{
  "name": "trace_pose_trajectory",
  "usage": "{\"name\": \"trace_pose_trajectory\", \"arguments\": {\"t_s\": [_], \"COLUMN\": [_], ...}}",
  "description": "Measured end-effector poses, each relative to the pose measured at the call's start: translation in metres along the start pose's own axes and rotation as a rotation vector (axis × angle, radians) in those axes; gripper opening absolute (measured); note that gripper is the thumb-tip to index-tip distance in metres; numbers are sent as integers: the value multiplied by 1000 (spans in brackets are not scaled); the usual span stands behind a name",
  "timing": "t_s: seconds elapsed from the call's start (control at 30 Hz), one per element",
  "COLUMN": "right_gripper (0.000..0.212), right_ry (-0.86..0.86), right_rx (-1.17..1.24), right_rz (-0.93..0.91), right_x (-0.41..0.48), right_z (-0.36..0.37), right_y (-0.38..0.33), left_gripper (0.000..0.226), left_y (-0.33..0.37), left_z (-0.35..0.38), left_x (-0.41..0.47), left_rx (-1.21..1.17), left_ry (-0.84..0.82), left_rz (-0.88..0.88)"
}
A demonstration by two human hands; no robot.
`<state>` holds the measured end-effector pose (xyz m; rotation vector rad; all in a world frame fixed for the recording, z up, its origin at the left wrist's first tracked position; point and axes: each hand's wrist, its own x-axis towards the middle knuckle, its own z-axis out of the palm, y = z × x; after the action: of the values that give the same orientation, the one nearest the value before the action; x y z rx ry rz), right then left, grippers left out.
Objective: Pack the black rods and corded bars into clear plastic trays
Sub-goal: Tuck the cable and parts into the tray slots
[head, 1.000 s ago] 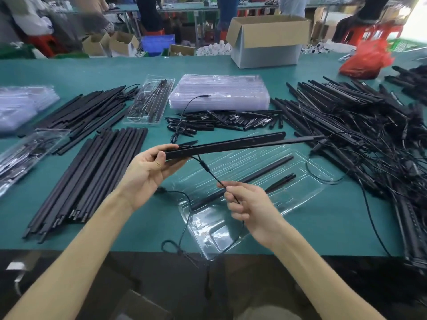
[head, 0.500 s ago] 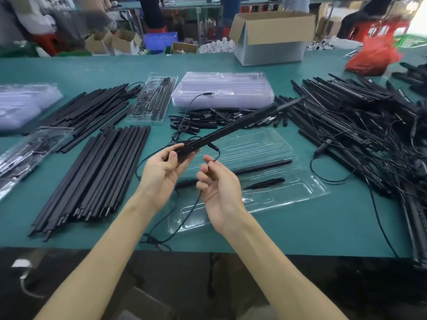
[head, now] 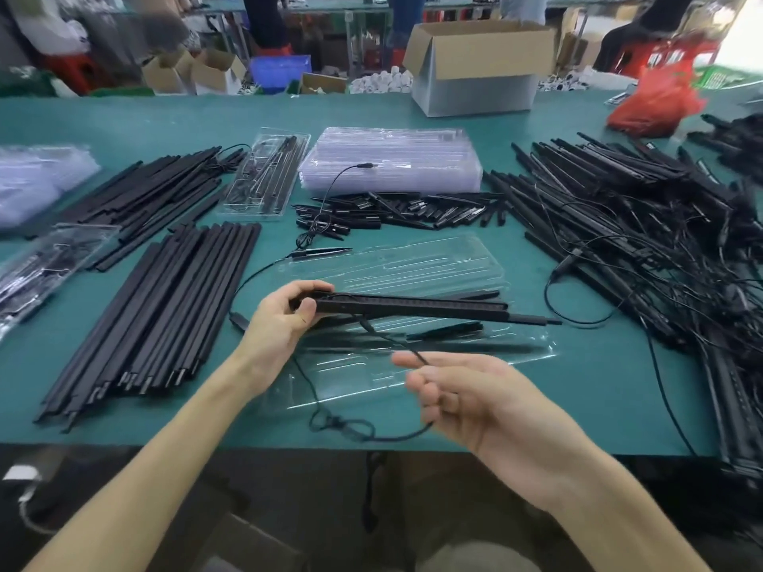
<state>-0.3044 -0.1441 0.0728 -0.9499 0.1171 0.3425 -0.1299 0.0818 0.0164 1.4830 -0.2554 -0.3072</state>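
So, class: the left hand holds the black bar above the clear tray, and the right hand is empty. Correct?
Not quite. The left hand holds the bar above the tray, but the right hand is not empty: it holds the bar's cord, as the head view shows.

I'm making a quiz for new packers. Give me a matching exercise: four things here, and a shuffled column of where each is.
1 corded bar
2 cord
3 cardboard box
4 red bag

A far right corner of the table
B gripped by the left hand
C far side, near the middle
D held in the right hand

Pairs: 1-B, 2-D, 3-C, 4-A
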Motion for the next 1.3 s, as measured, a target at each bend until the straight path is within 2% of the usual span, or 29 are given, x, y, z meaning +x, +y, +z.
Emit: {"name": "trace_pose_trajectory", "arguments": {"t_s": [0.2,0.3,0.4,0.53,0.73,0.9,0.97,1.17,1.3], "right_gripper": [32,34,20,25,30,33,32,36,37], "right_ry": [170,157,155,269,267,236,236,248,278], "right_rx": [65,82,5,-92,-75,-156,-142,-143,-122], "right_rz": [-39,-64,-90,-99,-127,-118,-103,-99,-79], "right_x": [-17,-18,-14,-5,6,17,20,20,19], "right_z": [-55,-65,-68,-70,-66,-55,-51,-51,-52], "right_y": [-12,-5,2,3,5,10,12,13,17], "left_gripper": [31,28,27,25,36,33,40,51,36], "left_y": [1,0,2,5,22,31,32,17,11], "left_z": [-3,-5,-8,-11,-25,-20,-8,35,44], "left_x": [-3,-4,-4,-4,-16,-19,-14,3,10], "left_rx": [-70,-69,-25,162,429,1051,1236,1256,1239], "left_ry": [-135,-163,-174,-169,-253,-337,-370,-444,-426], "left_rz": [12,17,16,40,34,62,109,189,252]}}
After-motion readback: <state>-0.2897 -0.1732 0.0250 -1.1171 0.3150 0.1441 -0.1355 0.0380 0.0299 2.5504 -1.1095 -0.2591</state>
